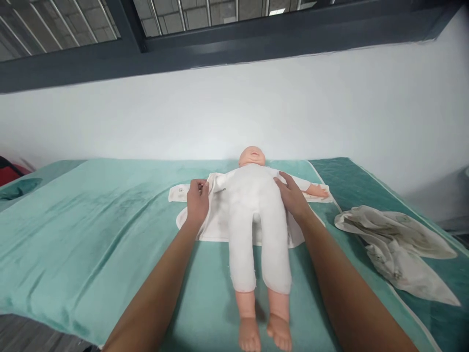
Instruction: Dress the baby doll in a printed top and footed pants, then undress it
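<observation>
A baby doll (245,195) with a white cloth body lies on its back, head toward the wall and bare feet toward me. Spread open beneath it is a white baby shirt (216,225). The doll's arm on the right is in a sleeve, its hand showing at the cuff; the other sleeve (178,193) lies out flat to the left. My left hand (198,198) is closed, pinching the shirt by the doll's shoulder on the left. My right hand (292,196) rests against the doll's side, thumb and fingers slightly apart; its other fingertips are hidden.
A light green cover (91,220) spreads under the doll, with a darker green strip (340,181) on the right. Crumpled white baby clothes (399,244) lie there. Behind runs a white wall (183,112) below a barred window frame (220,46). Something red and black (10,170) is at far left.
</observation>
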### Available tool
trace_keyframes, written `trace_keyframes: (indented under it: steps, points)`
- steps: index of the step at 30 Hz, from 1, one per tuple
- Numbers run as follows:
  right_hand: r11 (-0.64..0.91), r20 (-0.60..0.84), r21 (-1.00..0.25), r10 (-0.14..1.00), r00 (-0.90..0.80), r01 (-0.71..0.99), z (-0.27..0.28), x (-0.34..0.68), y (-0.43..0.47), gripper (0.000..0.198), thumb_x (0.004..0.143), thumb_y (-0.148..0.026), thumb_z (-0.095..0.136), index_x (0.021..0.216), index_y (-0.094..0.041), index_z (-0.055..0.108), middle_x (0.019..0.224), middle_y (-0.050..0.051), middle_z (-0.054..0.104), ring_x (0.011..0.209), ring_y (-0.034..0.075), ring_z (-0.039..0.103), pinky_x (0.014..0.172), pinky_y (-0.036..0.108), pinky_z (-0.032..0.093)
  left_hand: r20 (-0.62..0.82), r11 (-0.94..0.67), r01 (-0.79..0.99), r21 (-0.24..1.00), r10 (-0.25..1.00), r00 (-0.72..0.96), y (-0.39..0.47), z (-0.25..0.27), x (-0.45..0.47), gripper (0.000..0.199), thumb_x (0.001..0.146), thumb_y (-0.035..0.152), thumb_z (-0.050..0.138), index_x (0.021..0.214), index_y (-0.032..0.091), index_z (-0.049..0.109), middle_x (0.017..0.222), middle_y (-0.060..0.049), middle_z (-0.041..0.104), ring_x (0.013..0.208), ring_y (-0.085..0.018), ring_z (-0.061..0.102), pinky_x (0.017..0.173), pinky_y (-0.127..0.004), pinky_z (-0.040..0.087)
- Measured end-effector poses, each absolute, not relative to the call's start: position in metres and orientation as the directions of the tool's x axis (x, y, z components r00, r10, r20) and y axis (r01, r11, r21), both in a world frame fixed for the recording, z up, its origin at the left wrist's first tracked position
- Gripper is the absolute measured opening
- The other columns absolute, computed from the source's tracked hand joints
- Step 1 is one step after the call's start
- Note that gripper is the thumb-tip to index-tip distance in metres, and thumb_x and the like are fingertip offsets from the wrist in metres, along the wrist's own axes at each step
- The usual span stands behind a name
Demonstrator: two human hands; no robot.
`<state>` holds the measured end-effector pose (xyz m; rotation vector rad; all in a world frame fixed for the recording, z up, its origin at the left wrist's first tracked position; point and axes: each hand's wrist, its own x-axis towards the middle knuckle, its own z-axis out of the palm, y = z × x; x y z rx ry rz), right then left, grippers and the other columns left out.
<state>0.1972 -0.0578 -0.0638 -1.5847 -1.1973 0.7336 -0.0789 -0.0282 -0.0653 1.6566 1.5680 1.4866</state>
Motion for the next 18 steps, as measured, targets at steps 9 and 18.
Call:
trace_keyframes:
  steps: [9,18]
  points:
    - [0.153,0.151,-0.985,0.988,0.037,-0.075,-0.066,0.175,-0.064,0.08,0.08,-0.053,0.069,0.15,-0.032,0.037,0.15,0.007,0.047,0.138,0.025,0.043,0.113,0.042,0.037,0.258,-0.182,0.332,0.926,0.945,-0.201,-0.002,-0.008,-0.043,0.006,0.084,0.025,0.054,0.082,0.021,0.051,0.074,0.002,0.053,0.065,-0.012,0.047,0.064,-0.027,0.039]
    - [0.121,0.139,-0.988,0.965,-0.221,-0.095,-0.073,0.171,-0.068,0.076,0.083,-0.049,0.069,0.15,-0.032,0.037,0.157,0.002,0.039,0.14,0.022,0.041,0.117,0.04,0.031,-0.013,-0.002,0.561,0.827,1.0,0.022,-0.034,0.057,-0.022,0.007,0.074,0.015,0.063,0.07,0.018,0.058,0.076,-0.005,0.065,0.067,-0.017,0.058,0.061,-0.032,0.045]
